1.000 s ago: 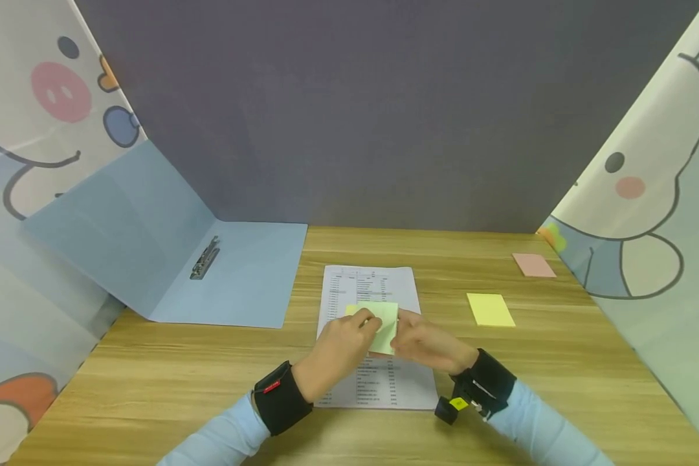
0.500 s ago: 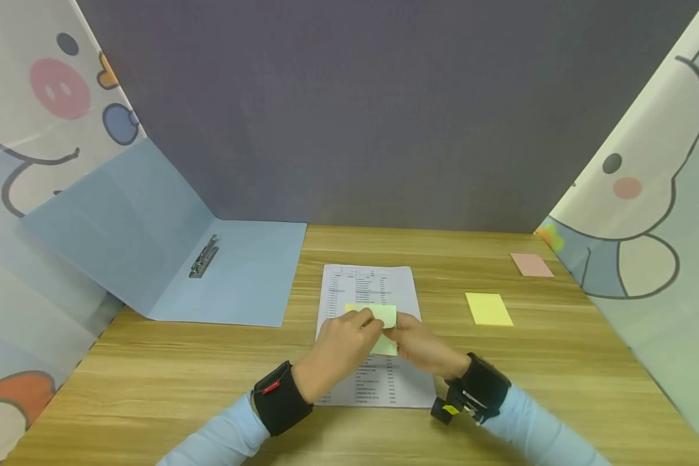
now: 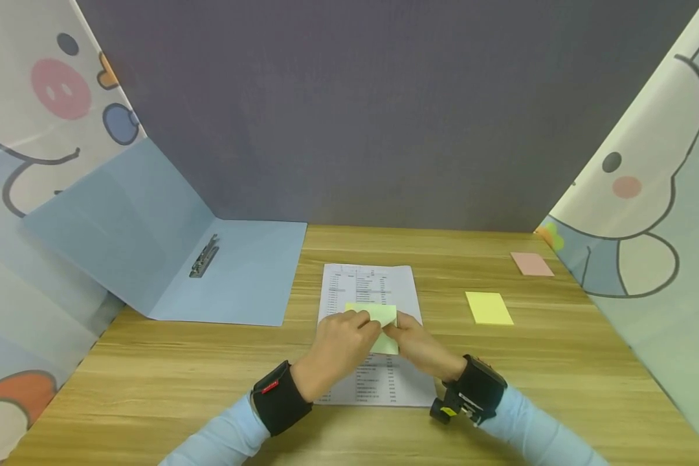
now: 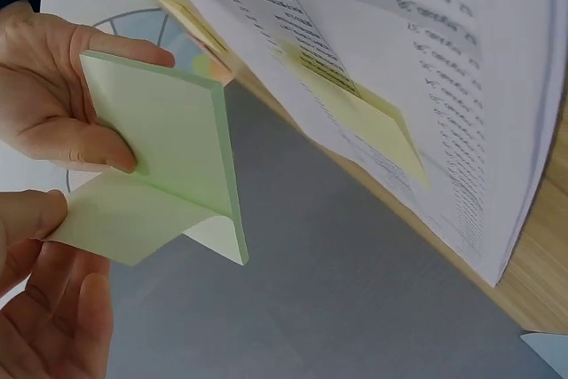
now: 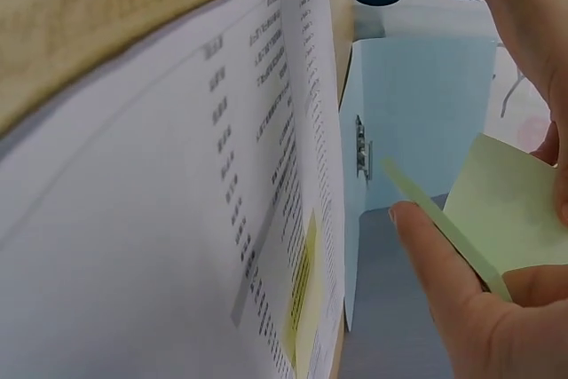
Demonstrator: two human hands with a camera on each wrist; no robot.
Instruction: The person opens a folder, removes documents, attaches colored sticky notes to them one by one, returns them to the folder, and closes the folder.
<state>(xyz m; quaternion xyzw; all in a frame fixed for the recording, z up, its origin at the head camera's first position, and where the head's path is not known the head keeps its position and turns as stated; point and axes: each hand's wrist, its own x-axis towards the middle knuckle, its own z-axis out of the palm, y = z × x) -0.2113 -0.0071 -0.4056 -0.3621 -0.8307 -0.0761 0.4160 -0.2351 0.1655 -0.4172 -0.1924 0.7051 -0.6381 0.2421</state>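
Note:
A pad of pale green sticky notes (image 4: 164, 117) is held above the printed sheets (image 3: 378, 388), in my right hand (image 3: 424, 349), thumb on its face and fingers along its edge and behind. My left hand (image 3: 340, 346) pinches the free edge of the pad's top sheet (image 4: 124, 219). That sheet curls away from the pad and is joined to it along the far side. On the stack of printed sheets sticks a yellow note (image 4: 364, 117), seen in the left wrist view, partly lifted off the page. The left hand hides part of the pad in the head view.
A light blue folder (image 3: 250, 272) with a metal clip (image 3: 204, 257) stands open at the left. To the right lie a yellow sticky pad (image 3: 488, 308) and, farther back, a pink one (image 3: 532, 264). A grey panel (image 3: 384, 116) bounds the wooden table's back.
The pad's top sheet, flat a second ago, now bends up in my left hand. My right hand has shifted its hold, its thumb now on the pad's face.

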